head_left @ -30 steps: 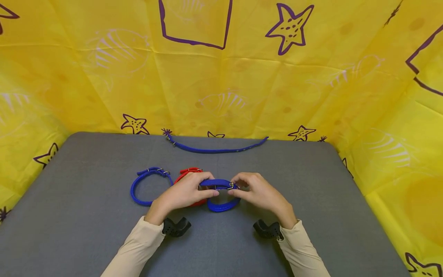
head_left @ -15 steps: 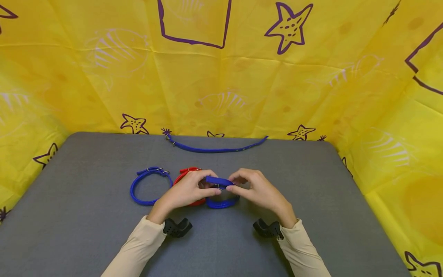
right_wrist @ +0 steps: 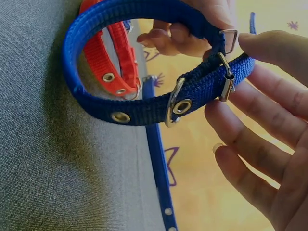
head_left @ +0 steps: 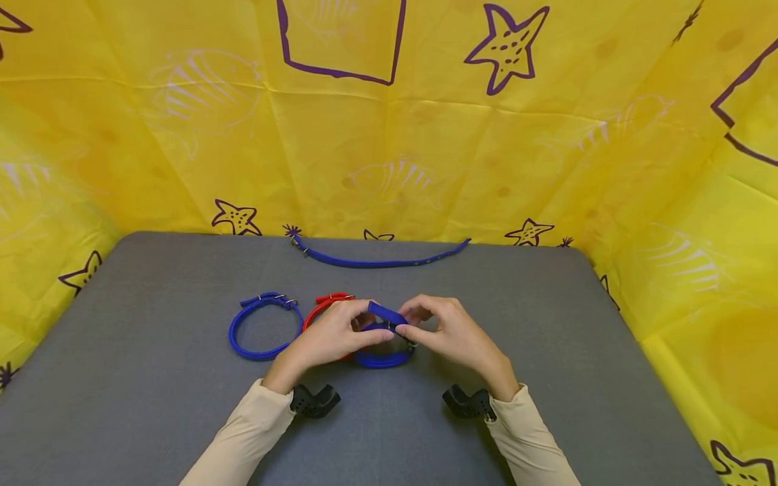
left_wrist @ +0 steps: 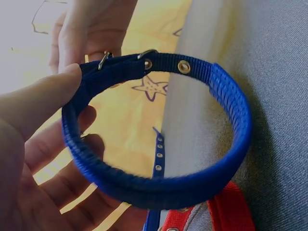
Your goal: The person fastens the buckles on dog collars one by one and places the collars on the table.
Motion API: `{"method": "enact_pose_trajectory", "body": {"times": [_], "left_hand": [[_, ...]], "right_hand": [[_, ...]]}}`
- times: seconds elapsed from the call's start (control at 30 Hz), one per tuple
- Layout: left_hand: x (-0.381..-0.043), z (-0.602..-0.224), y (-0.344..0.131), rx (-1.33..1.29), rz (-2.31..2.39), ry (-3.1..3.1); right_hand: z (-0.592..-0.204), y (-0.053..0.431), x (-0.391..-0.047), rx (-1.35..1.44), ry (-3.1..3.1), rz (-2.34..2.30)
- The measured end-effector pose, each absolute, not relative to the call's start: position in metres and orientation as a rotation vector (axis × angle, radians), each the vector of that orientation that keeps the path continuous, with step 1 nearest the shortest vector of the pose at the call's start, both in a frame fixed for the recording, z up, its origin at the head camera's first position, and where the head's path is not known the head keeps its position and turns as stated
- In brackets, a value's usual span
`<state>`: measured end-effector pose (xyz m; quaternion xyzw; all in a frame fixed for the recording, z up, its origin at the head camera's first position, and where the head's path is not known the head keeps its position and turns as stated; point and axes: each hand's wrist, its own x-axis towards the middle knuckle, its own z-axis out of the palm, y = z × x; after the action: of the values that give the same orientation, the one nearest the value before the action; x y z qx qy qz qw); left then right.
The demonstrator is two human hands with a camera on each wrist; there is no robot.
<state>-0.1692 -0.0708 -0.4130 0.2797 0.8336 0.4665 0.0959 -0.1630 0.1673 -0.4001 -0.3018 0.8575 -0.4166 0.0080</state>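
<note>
Site: a small staged recording booth, lab-style, by the look of it. Grey bench, rounded at the far corners. Yellow cloth hangs directly behind it and along both sides, walling in the work area; fold creases run across it, printed with purple-outlined starfish and pale fish. Black mounts at both wrists read as camera kit. The cloth hides the wider room, so building type uncertain.

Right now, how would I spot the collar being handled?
Over the gray table, find the left hand and right hand. Between them is a blue collar, held by both, unlike the red collar, blue ring and long blue strap lying nearby.
</note>
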Motion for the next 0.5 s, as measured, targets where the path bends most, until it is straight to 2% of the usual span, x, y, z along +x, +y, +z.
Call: {"method": "enact_pose_trajectory", "body": {"times": [0.5], "left_hand": [[-0.1659,-0.4129,-0.0666,0.842,1.358,2.505]], "right_hand": [[-0.4012,0.1672,-0.1628,-0.921,2.686,-1.304]]}}
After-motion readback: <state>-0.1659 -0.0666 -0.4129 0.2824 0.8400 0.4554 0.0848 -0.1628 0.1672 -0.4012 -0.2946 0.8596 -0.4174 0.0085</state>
